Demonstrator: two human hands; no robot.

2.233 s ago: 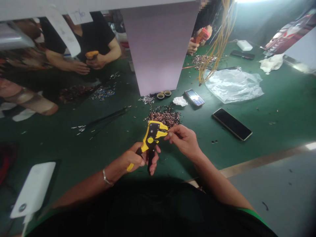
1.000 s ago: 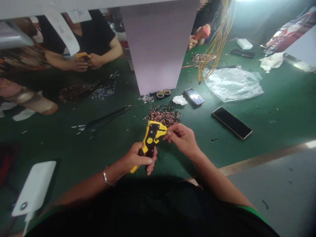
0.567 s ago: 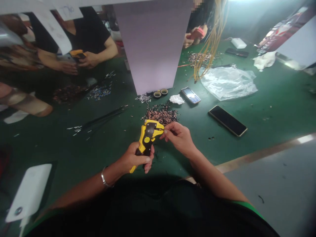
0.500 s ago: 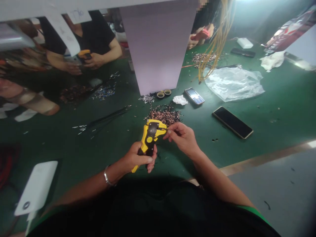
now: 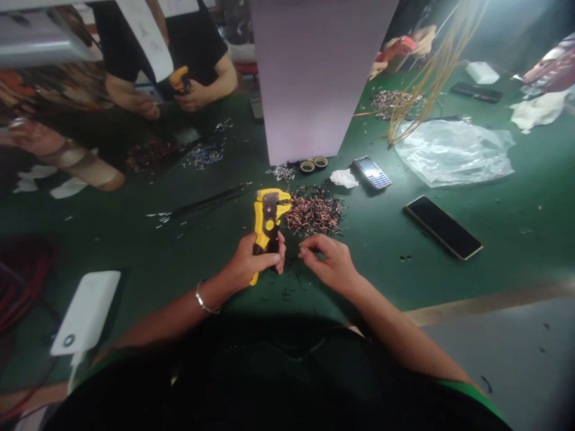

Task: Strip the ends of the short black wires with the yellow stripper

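My left hand (image 5: 258,257) is wrapped around the handles of a yellow and black wire stripper (image 5: 270,225), its jaws pointing up and to the right. To the right of it, my right hand (image 5: 327,260) is closed, thumb and fingertips pinched together; anything between them is too small to make out. The fingertips are apart from the stripper's jaws. Just beyond both hands lies a heap of short copper-ended wire pieces (image 5: 317,212). Small dark scraps (image 5: 286,293) are scattered on the green table (image 5: 215,233) below the hands.
Tape rolls (image 5: 307,166), crumpled tissue (image 5: 344,178) and a keypad phone (image 5: 372,173) sit behind the heap. A smartphone (image 5: 442,227) and plastic bag (image 5: 453,152) lie right. At left are dark wires (image 5: 211,200) and a power bank (image 5: 85,311). Co-workers' hands (image 5: 193,96) are across the table.
My right hand has come away from the stripper's jaws, toward me. The stripper in my left hand now sits left of the wire heap. The camera view has shifted slightly.
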